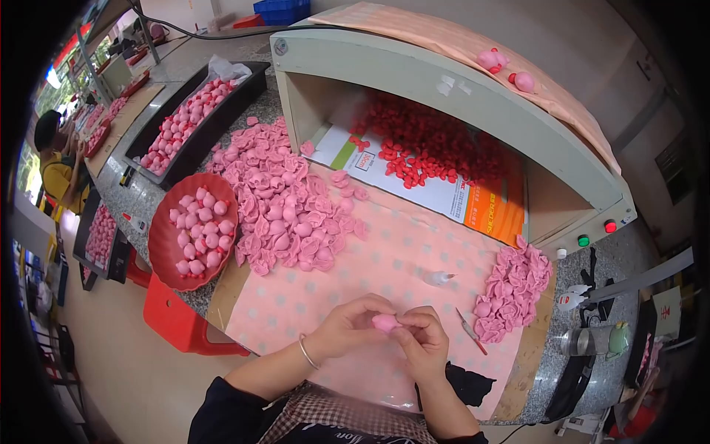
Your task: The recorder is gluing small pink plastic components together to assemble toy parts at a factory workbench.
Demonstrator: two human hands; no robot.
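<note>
Worktop bowl (161, 248) of pink pieces (200, 233)

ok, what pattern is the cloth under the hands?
Pale pink cloth with a grid of small white dots, clearest in the head view just beyond both hands.

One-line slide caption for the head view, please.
Both hands, left hand and right hand, pinch a small pink piece above the pink dotted cloth, pink pieces heaped either side.

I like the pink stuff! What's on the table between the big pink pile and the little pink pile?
In the head view, a small clear squeeze bottle lies on the dotted pink cloth between the big pile and the small pile; otherwise bare cloth.
</note>
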